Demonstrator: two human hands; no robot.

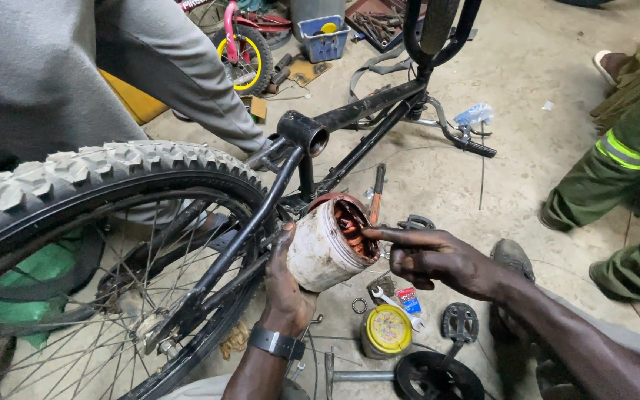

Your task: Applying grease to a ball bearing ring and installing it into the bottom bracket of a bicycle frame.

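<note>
Left hand [284, 285] grips one tub [325, 247] from below, tilted.
Right hand [438, 261] – holding nothing, forefinger out, tip in the tub's mouth; one frame [350, 111], one wheel [105, 222].

- Black bicycle frame [350, 111] lies upside down before me, knobby rear wheel [75, 185] nearest.
- Yellow-lidded tin [385, 331] sits on the concrete by a spanner [398, 305] and pedal [459, 322].
- Blue crate [323, 38] stands far back.

White plastic tub [322, 250], grimy, lid off, tilted on its side with mouth facing right. Reddish-brown grease inside. Sits just beside the black bike frame [350, 111].
</note>
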